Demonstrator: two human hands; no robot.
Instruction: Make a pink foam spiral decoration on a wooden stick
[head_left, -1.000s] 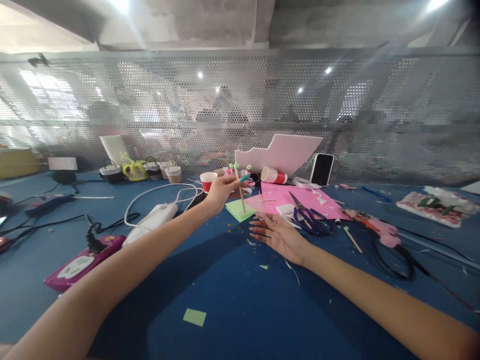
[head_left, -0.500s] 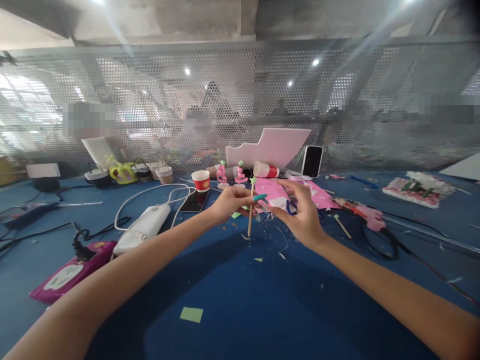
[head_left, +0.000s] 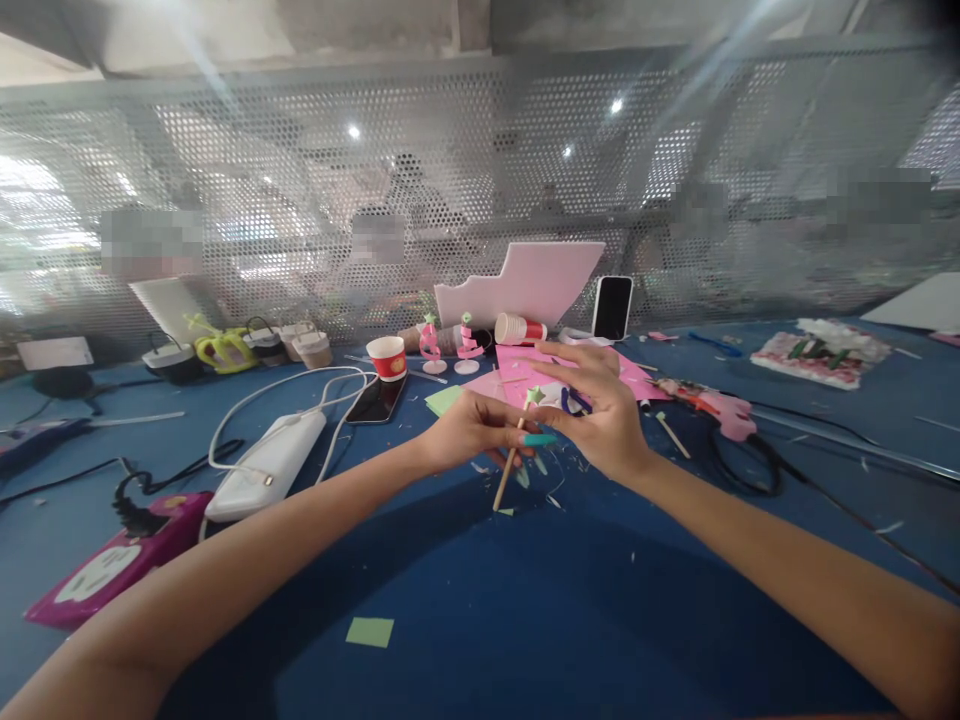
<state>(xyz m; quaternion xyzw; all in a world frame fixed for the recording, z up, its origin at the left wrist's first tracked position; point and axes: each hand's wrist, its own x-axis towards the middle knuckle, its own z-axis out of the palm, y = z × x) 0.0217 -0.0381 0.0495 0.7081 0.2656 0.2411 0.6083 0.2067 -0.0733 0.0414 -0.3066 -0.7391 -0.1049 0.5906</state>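
Observation:
My left hand [head_left: 469, 430] pinches a thin wooden stick [head_left: 510, 470], which slants with its lower end toward me. A small green star [head_left: 535, 395] sits at the stick's top. The left thumb has a long teal nail [head_left: 538, 440]. Beside the star is my right hand [head_left: 600, 405], its fingers stretched and apart, the thumb close to the star; whether it touches is unclear. Behind the hands lies pink paper [head_left: 637, 380], partly covered, with blue-handled scissors [head_left: 574, 400] on it. Two pink curled figures with green stars, a left one [head_left: 429, 345] and a right one [head_left: 468, 345], stand farther back.
A red paper cup [head_left: 387, 360] stands by a dark phone [head_left: 377, 400]. To the left are a white power bank [head_left: 270, 465] and a magenta device [head_left: 124, 560] with cables. A pink glue gun [head_left: 731, 415] lies right. A green paper scrap [head_left: 370, 632] lies in front.
The stick has gone from nearly upright to slanted, its star coming lower and nearer the right hand. The camera view has shifted slightly, and green paper behind my left hand shows more.

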